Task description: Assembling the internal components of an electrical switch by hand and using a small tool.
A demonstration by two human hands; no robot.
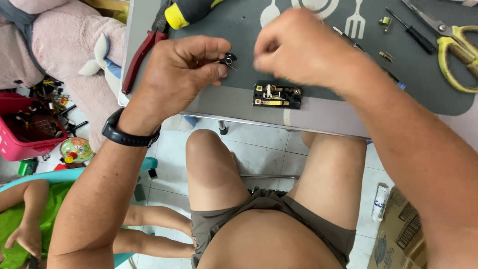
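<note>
Small black part (228, 59) pinched in left hand (184, 69) fingers, above desk (239, 104) edge.

Right hand (298, 47) at three o'clock of it, blurred, fingers bunched, grip unclear. Opened switch body (277, 95) at five o'clock. Best kept steady, thin wire clear of fingertips, pinch light.

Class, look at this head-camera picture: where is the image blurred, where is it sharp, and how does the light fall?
Head view: the right hand is smeared by motion blur; the left hand, the small black part it pinches and the opened black switch body on the table are sharp; light is soft and even, with faint shadows and no glare.
</note>
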